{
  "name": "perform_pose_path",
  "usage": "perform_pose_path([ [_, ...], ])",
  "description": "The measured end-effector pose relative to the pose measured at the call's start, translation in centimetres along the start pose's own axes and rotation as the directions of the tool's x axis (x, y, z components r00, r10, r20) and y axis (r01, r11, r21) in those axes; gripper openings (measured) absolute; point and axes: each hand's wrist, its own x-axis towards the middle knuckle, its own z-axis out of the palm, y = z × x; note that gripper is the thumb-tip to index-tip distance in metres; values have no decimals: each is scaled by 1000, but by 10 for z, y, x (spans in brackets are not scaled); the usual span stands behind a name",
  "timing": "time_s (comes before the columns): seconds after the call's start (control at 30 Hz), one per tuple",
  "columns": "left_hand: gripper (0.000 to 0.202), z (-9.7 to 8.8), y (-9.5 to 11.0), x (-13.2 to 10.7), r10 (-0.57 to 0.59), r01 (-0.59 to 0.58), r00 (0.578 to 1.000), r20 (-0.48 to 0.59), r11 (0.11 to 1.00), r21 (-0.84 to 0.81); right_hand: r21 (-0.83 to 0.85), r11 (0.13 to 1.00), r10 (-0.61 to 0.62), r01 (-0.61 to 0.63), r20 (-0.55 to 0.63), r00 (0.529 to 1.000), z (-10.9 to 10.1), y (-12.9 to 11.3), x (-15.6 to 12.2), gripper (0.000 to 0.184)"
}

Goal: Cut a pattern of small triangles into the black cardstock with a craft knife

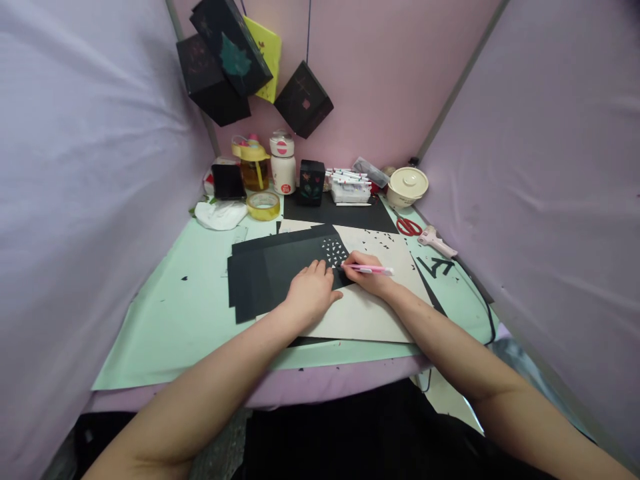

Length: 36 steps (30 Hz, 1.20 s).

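A black paper sheet [270, 273] lies on a beige board [370, 313] in the middle of the table. Near its right end is a patch of small cut-out triangles [334, 251]. My left hand [311, 291] rests flat on the black sheet, fingers stretched out, holding it down. My right hand [367, 273] is closed round a pink craft knife [373, 269], whose tip touches the black sheet just below the cut-out patch.
The table has a mint green cover [180, 320]. At the back stand a tape roll [263, 205], a yellow bottle [253, 163], a white bottle [283, 163], a small black box [312, 181], markers [349, 183] and a cream lidded bowl [407, 185]. Red scissors [409, 227] lie at right. Black boxes [225, 60] hang above.
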Motion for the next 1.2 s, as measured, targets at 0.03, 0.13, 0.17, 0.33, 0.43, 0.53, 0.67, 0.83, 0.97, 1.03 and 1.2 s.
perform_pose_path([
  [0.03, 54, 1, 0, 0, -1, 1, 1000, 1, 1000, 3, 5, 1000, 15, -15, -15, 1000, -1, -1, 0, 13],
  [0.13, 54, 2, 0, 0, 2, -2, 1000, 0, 1000, 6, 27, 998, 54, -53, -33, 998, -3, -3, 0, 15],
  [0.17, 54, 2, 0, -1, 3, -3, 1000, -2, 1000, 7, 34, 998, 62, -61, -32, 998, -3, -3, 0, 15],
  [0.33, 53, 2, -1, -1, 14, -14, 1000, -9, 1000, 3, 58, 996, 75, -74, -17, 997, -2, -3, 1, 15],
  [0.43, 52, 3, -1, -1, 17, -17, 1000, -14, 1000, -4, 62, 996, 70, -69, -6, 998, -2, -4, 2, 16],
  [0.53, 51, 5, -2, 0, 12, -13, 1000, -17, 1000, -13, 57, 996, 63, -63, 5, 998, -3, -5, 2, 15],
  [0.67, 52, 5, -1, 1, 6, -6, 1000, -7, 1000, -26, 54, 997, 58, -59, 9, 998, -3, -7, 2, 14],
  [0.83, 55, 3, -1, 1, 2, -2, 1000, 14, 1000, -30, 64, 996, 66, -66, 4, 998, -3, -6, 3, 13],
  [0.97, 56, 3, -1, 1, 4, -3, 1000, 18, 1000, -29, 85, 993, 86, -84, -19, 996, -3, -4, 2, 16],
  [1.03, 55, 4, -1, 0, 5, -4, 1000, 15, 1000, -28, 96, 991, 94, -90, -33, 995, -3, -3, 2, 18],
  [1.2, 55, 3, 0, 0, -1, 1, 1000, 16, 999, -32, 106, 990, 92, -89, -20, 996, -2, -2, 2, 18],
])
